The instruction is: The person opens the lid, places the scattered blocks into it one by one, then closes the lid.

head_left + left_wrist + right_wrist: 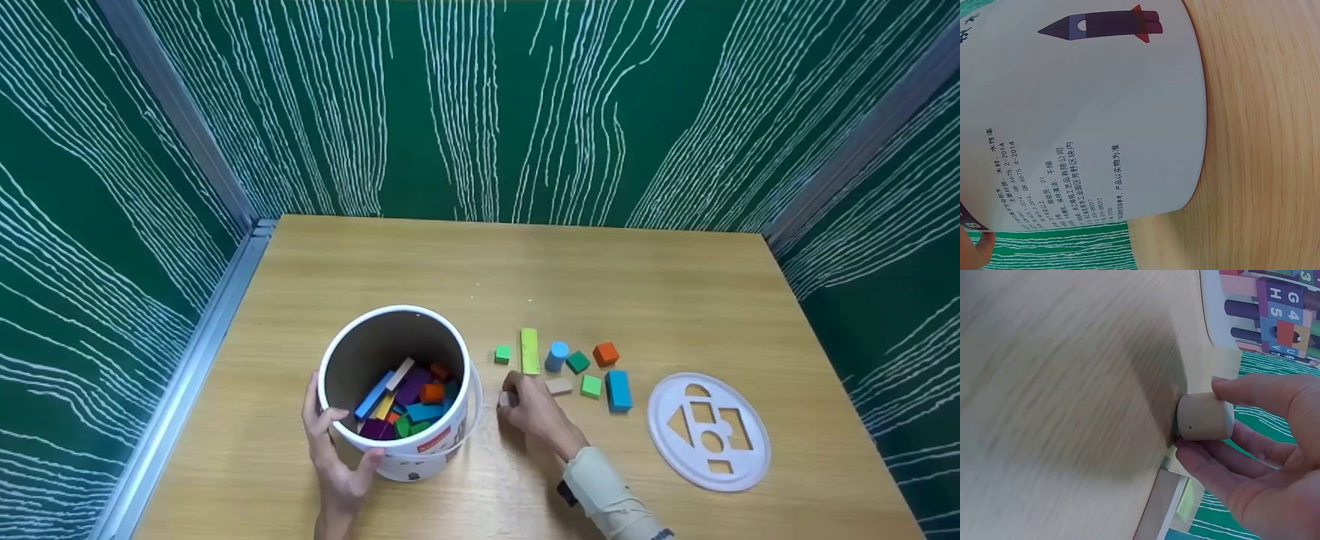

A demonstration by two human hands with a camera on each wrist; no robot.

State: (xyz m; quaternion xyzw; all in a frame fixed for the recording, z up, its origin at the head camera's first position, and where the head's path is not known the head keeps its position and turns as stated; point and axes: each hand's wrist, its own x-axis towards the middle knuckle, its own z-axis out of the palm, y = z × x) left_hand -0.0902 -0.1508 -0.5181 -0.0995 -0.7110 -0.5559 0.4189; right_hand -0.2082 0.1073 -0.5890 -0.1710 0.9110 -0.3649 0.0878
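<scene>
Eight blocks [577,362] and a lid [686,457] lie nearby, left hand [337,469] gripping bucket [394,466], right hand [536,409] pinching wooden cylinder [1204,417].

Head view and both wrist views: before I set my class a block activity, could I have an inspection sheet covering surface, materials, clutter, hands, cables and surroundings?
Surface: wood-grain tabletop.
Materials: white bucket holding coloured blocks; loose blocks right of it; white disc with cut-out shapes at far right.
Clutter: pale specks behind the loose blocks.
Hands: left hand grips the bucket's side and rim; right hand holds a plain wooden block.
Cables: nothing seen.
Surroundings: green walls with pale wavy lines; metal posts.
</scene>
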